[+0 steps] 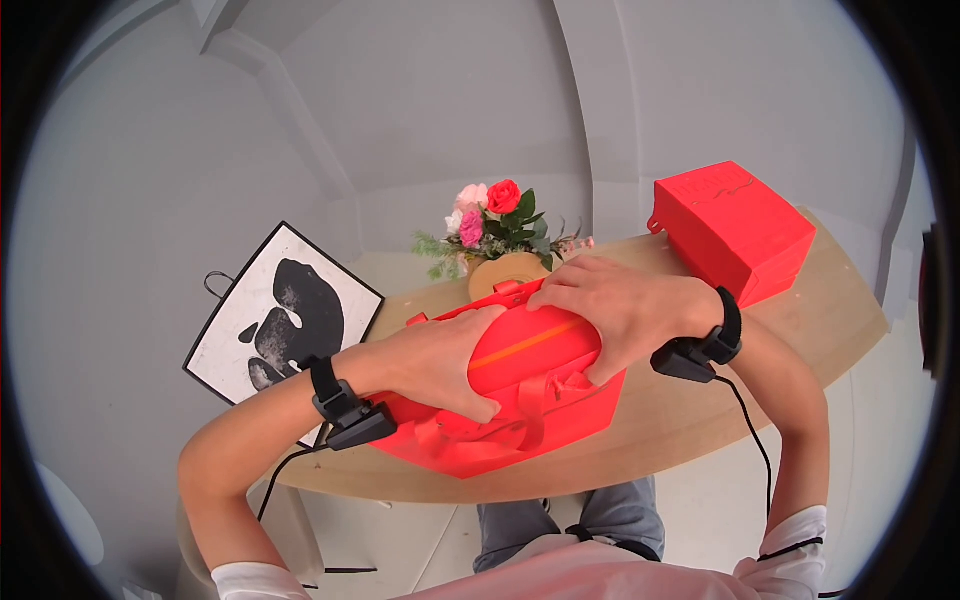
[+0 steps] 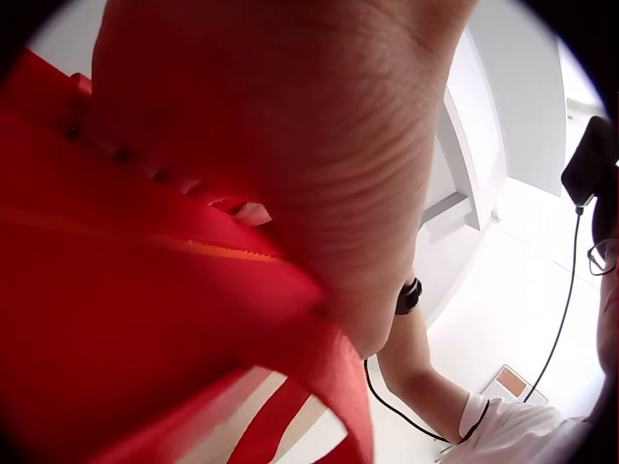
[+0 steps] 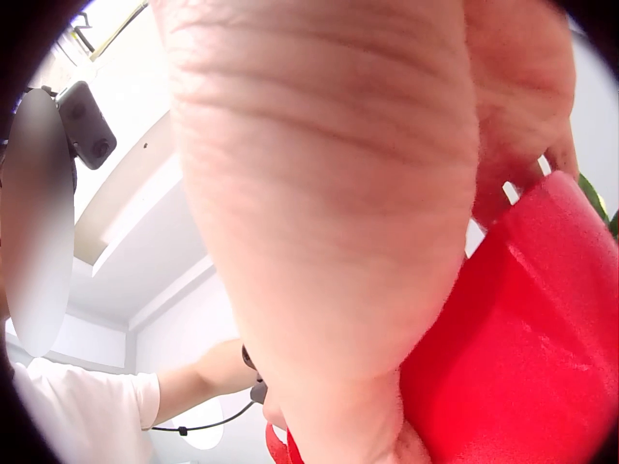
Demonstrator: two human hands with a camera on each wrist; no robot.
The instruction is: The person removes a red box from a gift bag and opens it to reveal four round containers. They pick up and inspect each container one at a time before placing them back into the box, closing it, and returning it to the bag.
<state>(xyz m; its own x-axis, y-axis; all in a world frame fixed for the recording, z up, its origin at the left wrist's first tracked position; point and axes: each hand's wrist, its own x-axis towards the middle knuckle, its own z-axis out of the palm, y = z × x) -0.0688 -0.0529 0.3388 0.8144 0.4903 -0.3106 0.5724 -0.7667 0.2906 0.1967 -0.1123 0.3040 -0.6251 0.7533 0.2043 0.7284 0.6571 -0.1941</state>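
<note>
A red tote bag (image 1: 585, 415) stands on the table in the head view, its near strap (image 1: 533, 415) drooping over the front side. At its mouth sits a rounded red bundle with an orange stripe (image 1: 520, 358). My left hand (image 1: 440, 362) grips the bundle's left end, thumb on the near side and fingers on the far side. On the other end my right hand (image 1: 625, 310) holds it the same way. The left wrist view shows the left palm (image 2: 319, 164) arched over red material. In the right wrist view, the right hand (image 3: 329, 193) curves over a red surface (image 3: 532, 329).
Behind the bag, a flower arrangement (image 1: 490, 225) stands near the far table edge. A red box (image 1: 745, 230) is at the right end of the curved wooden table (image 1: 690, 425). A black-and-white printed panel with a black border (image 1: 325, 290) leans at the left.
</note>
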